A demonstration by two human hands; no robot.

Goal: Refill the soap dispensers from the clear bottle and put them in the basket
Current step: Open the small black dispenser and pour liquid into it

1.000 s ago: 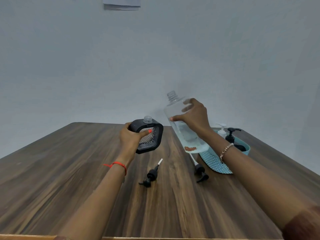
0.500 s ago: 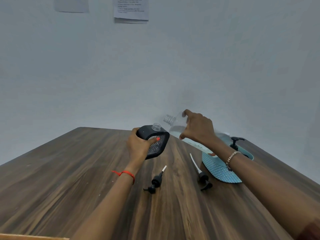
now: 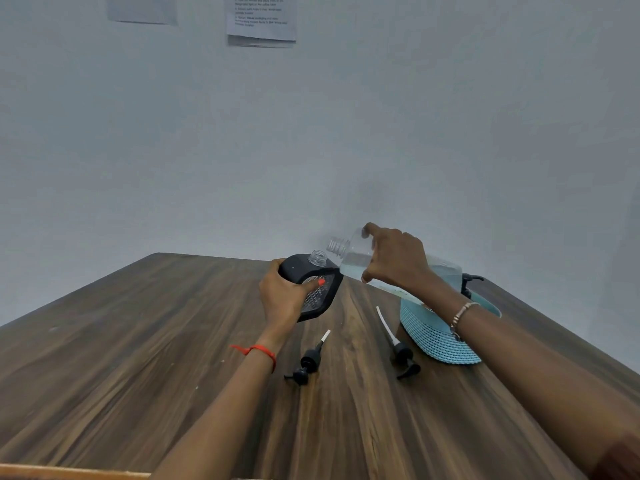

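Dark wood table (image 3: 138, 358), grey wall (image 3: 311, 133) behind; paper sheets (image 3: 261, 19) pinned at 12 o'clock. Left hand (image 3: 284, 296) wrapped round black dispenser (image 3: 322, 292), neck uncapped. Right hand (image 3: 394, 258) gripping clear bottle (image 3: 353, 258) — tilted, open mouth at 2 o'clock of dispenser neck, liquid pooled low. Short pump (image 3: 308, 362) and long-tube pump (image 3: 403, 355) loose on table at 6 o'clock. Teal basket (image 3: 436, 337) at 4 o'clock — black pump top (image 3: 467, 282) showing inside.

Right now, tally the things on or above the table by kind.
Loose pump heads: 2
Black dispenser, uncapped, held: 1
Clear bottle, held: 1
Basket: 1
Pump-topped dispenser in the basket: 1 visible
Total: 6
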